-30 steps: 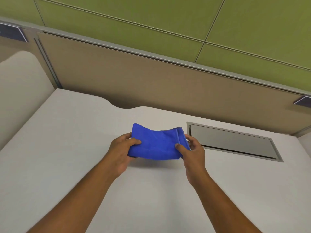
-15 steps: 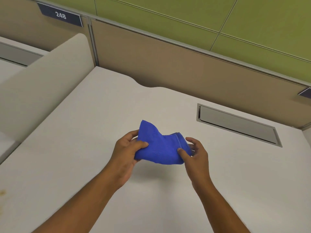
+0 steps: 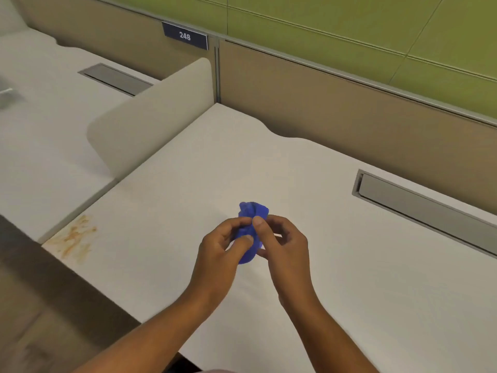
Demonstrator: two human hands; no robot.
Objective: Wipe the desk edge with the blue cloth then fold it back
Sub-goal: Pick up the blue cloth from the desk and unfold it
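Observation:
The blue cloth [image 3: 251, 211] is bunched into a small wad, held above the middle of the white desk [image 3: 349, 265]. My left hand [image 3: 220, 249] grips its left side with thumb and fingers. My right hand [image 3: 282, 243] pinches its right side, thumb on top. Most of the cloth is hidden between my fingers. An orange-brown smear [image 3: 74, 236] marks the desk's near left corner, beside the front edge [image 3: 91, 284].
A rounded beige divider [image 3: 150, 114] separates this desk from the neighbouring one on the left. A grey cable hatch [image 3: 425, 211] is set into the desk at the right. Tan partition panels with a "248" plate [image 3: 185, 36] run along the back.
My hands have come together and crumpled the spread cloth into a tight wad. The view has swung left, bringing the divider, the stained corner and the neighbouring desk into sight.

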